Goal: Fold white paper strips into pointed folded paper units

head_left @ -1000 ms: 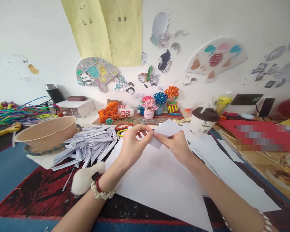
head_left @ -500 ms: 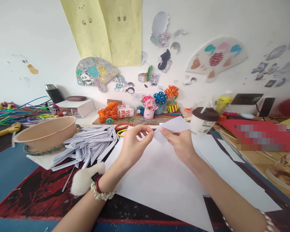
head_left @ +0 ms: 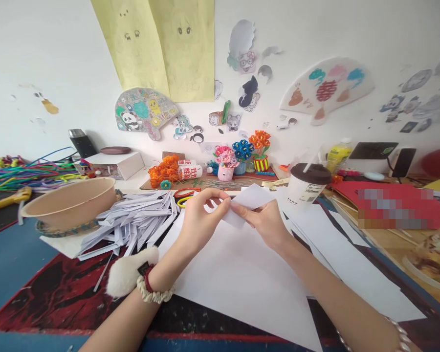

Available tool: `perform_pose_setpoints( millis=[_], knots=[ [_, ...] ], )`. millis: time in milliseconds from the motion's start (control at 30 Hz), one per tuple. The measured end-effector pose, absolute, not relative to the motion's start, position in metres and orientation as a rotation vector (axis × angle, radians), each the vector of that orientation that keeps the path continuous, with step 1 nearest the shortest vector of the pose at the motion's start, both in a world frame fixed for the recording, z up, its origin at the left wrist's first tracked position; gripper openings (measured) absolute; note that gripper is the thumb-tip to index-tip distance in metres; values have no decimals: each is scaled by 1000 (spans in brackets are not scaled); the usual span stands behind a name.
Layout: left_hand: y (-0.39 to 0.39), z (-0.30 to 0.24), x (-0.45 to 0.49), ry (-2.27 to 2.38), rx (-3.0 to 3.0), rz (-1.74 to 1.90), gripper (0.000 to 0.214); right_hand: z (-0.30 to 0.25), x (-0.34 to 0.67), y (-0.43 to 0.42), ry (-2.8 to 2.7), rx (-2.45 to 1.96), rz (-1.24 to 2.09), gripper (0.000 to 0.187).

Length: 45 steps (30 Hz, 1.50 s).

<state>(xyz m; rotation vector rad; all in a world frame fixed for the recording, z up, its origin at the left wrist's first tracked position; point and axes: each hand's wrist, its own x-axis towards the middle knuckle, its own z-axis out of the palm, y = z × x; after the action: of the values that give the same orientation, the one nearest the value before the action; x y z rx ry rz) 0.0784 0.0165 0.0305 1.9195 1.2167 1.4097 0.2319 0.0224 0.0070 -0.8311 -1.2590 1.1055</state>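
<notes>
Both my hands hold one small folded white paper piece [head_left: 250,199] above a large white sheet [head_left: 242,274] on the table. My left hand [head_left: 201,220] pinches the piece's left end between thumb and forefinger. My right hand [head_left: 266,222] grips its lower right side, fingers closed on it. The piece's upper corner points to the right, toward a lidded paper cup [head_left: 306,185]. A fluffy white charm [head_left: 126,276] hangs from a scrunchie on my left wrist.
A heap of folded white paper pieces [head_left: 139,222] lies left of my hands, beside a tan bowl [head_left: 68,200]. Scissors with red and yellow handles [head_left: 186,194], pipe-cleaner flower pots [head_left: 242,156], coloured pipe cleaners [head_left: 25,171] and a red sheet [head_left: 396,205] ring the work area.
The paper piece has dropped slightly and shifted left, after being raised and tilted half a second ago. Both hands keep their hold and have drawn closer together.
</notes>
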Motion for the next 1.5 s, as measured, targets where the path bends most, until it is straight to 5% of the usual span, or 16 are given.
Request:
perform_pose_setpoints(
  millis=[933, 1500],
  knots=[
    [11, 31, 83, 1264, 1927, 1358, 7, 17, 251, 34, -921, -823, 910, 36],
    [14, 31, 81, 1221, 1956, 1408, 10, 5, 232, 23, -1276, -813, 1075, 27]
  ],
)
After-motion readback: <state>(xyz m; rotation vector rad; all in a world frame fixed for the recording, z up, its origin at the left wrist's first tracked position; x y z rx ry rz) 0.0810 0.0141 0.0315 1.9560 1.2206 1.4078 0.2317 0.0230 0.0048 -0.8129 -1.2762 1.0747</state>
